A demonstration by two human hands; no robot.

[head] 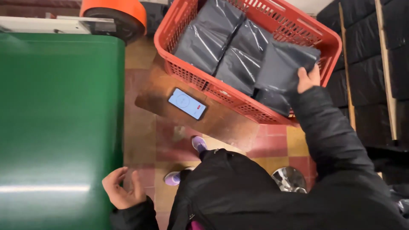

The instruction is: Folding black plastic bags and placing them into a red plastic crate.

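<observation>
1. The left hand (121,189) is low down, near the edge of the big green tabletop (59,123). Its fingers are spread apart and it holds nothing.
2. One phone (187,104) lies flat on the small brown tabletop (226,123), near its left edge. The screen is lit up blue and white. Nothing covers it.
3. One red plastic basket (238,96) with holes in its walls sits on the far part of the brown tabletop, just beside the phone. Part of the basket hangs past the tabletop's right edge.
4. Inside the basket are dark gray plastic bags. They are flat, soft and shiny. I can count about five, but some hide under others, so I cannot be sure.
5. The top bag (283,64) is at the right side of the basket, lying over the others. It is smooth and dark.
6. The right hand (309,80) is closed on the near right corner of that top bag, with the thumb on top. The basket's right wall is just beside it.
7. Below on the floor there are two purple shoes (199,144) and one shiny metal bowl (289,179).
8. One orange round thing (115,12) is at the far edge of the green tabletop.
</observation>
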